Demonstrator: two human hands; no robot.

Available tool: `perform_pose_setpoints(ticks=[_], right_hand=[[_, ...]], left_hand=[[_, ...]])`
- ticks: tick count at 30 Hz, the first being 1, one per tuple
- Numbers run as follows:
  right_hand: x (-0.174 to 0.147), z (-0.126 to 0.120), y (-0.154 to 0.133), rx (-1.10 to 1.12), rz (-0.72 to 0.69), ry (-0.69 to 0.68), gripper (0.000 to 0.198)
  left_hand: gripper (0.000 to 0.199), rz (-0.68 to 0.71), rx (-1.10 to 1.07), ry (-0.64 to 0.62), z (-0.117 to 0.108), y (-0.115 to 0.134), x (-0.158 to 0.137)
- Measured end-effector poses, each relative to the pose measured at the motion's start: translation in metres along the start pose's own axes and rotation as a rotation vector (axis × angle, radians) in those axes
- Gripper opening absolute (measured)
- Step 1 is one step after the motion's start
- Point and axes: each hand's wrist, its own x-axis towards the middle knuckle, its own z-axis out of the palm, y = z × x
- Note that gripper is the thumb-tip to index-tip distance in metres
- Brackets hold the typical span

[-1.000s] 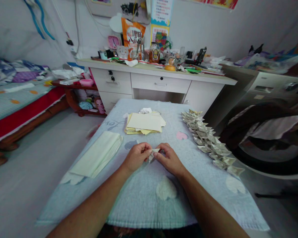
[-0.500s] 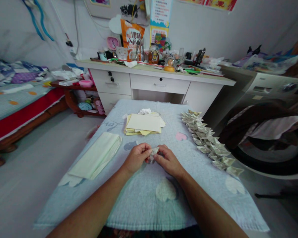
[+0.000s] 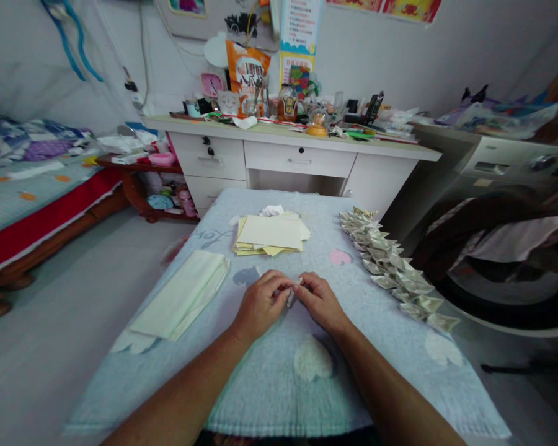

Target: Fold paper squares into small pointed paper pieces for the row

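A small piece of folded paper [image 3: 292, 298] is pinched between my two hands above the middle of the cloth-covered table [image 3: 260, 378]. My left hand [image 3: 266, 301] has its thumb and fingers closed on the paper from the left. From the right, my right hand [image 3: 320, 300] grips it too, the fingertips of both hands meeting. Most of the paper is hidden behind the fingers. Beyond my hands lies a stack of cream and yellow paper sheets [image 3: 272, 230]. To the right, several folded paper pieces with pointed tips [image 3: 395, 263] stand in a long slanting row.
A folded pale green sheet bundle [image 3: 181, 296] lies at the table's left. Crumpled white tissue [image 3: 272, 210] sits behind the paper stack. A cluttered white desk [image 3: 302, 148] stands beyond the table, with a washing machine [image 3: 511, 167] at right and a bed [image 3: 41, 186] at left.
My left hand has turned over the paper and its fingertips have come closer to my right hand's. Less of the folded paper shows now. The other things on the table stay put.
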Motion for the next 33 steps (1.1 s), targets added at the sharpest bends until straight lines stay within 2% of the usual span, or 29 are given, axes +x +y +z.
perform_pose_setpoints(ticks=[6,12,21,26,33], right_hand=[[0.0,-0.001,-0.001,0.012,0.004,-0.009,0.024],[0.0,0.0,-0.002,0.076,-0.018,-0.035,0.022],[-0.002,-0.003,-0.004,0.091,-0.025,-0.046,0.021],[-0.002,-0.005,-0.007,0.124,-0.048,-0.054,0.019],[-0.001,0.002,-0.005,0.158,-0.066,0.064,0.008]], left_hand=[[0.017,-0.044,-0.062,-0.04,0.0,-0.002,0.001],[0.016,-0.129,-0.211,-0.036,0.001,-0.009,0.001],[0.03,-0.315,-0.528,-0.068,0.004,-0.019,0.001],[0.033,-0.365,-0.598,-0.071,0.004,-0.021,0.001],[0.032,-0.392,-0.661,-0.045,0.003,-0.014,0.004]])
